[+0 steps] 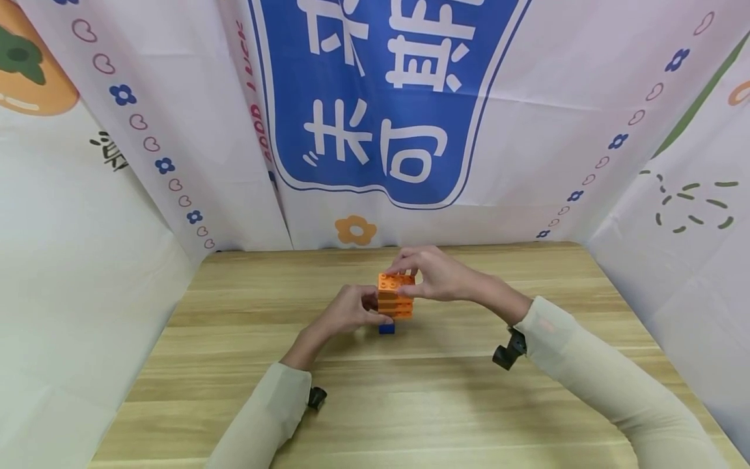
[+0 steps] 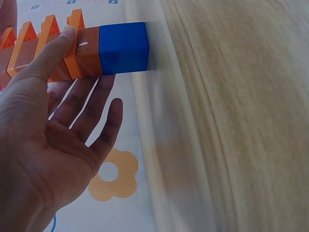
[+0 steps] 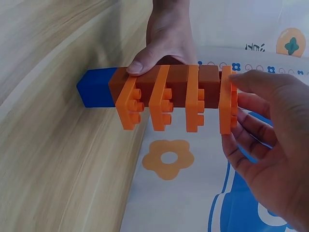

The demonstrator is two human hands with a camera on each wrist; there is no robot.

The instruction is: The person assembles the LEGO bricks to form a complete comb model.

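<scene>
A toy-brick tower stands upright on the table, with a blue block (image 3: 96,88) at its foot. Above it, brown blocks (image 2: 88,48) alternate with several orange studded plates (image 3: 158,104), which jut out to one side. My left hand (image 1: 348,309) grips the lower part of the tower, its thumb on a low orange plate and brown block, the little finger free. At the top, my right hand (image 1: 442,275) pinches the uppermost orange plate (image 3: 225,108) between thumb and fingers. Whether that plate is fully seated on the brown block under it, I cannot tell.
The wooden table (image 1: 375,404) runs back to a printed cloth wall (image 1: 504,182) just behind the tower. White cloth also closes in the left and right sides. Each wrist carries a small black camera (image 1: 508,350).
</scene>
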